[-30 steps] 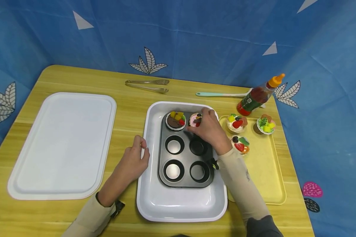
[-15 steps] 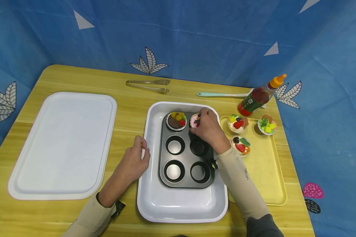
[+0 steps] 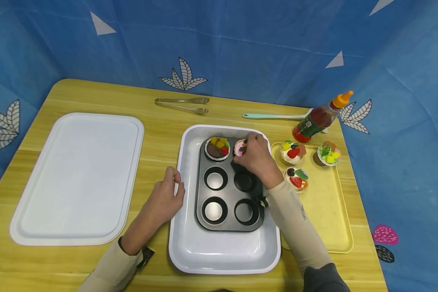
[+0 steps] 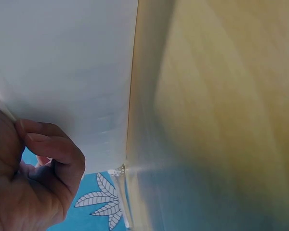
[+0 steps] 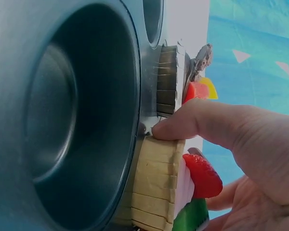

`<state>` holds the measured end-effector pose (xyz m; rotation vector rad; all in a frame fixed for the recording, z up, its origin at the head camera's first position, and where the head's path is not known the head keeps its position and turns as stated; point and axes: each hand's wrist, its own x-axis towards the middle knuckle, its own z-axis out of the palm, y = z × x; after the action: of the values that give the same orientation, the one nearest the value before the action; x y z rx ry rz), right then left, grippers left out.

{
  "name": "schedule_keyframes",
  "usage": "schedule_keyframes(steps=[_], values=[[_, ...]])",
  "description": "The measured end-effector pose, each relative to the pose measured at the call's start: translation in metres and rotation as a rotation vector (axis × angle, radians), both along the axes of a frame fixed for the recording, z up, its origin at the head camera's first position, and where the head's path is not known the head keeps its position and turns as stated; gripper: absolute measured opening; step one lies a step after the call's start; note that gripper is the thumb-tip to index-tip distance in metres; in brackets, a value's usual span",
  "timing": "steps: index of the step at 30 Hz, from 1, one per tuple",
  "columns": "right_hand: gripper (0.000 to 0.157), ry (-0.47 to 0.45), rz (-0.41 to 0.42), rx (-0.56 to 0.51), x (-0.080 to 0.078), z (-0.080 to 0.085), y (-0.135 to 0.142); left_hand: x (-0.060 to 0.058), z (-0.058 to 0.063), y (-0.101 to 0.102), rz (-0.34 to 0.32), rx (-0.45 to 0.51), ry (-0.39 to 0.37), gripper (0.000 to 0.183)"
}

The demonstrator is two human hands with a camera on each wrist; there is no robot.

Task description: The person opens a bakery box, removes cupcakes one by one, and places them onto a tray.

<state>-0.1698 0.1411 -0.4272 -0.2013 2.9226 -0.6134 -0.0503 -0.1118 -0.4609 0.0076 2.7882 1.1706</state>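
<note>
My right hand grips a pink-creamed cupcake at the back right cup of a dark muffin pan. In the right wrist view its thumb lies along the cupcake's tan pleated wrapper, and a strawberry and a green piece top the cream. A chocolate cupcake with yellow fruit sits in the back left cup. The pan stands inside a deep white tray. My left hand pinches that tray's left rim between thumb and finger, seen close in the left wrist view.
A flat white tray lies at the left. On the right, a yellow tray bears several cupcakes. Behind stand a red sauce bottle, a mint-handled utensil and metal tongs. Blue cloth hangs behind the table.
</note>
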Motion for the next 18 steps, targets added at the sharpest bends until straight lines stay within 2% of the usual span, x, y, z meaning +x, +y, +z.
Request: schedule_keyframes(steps=[18], values=[[0.064,-0.005,-0.044,-0.005,0.0002,-0.0017,-0.0005,-0.0005,-0.0018,0.0005,0.002,-0.001,0.001,0.014]])
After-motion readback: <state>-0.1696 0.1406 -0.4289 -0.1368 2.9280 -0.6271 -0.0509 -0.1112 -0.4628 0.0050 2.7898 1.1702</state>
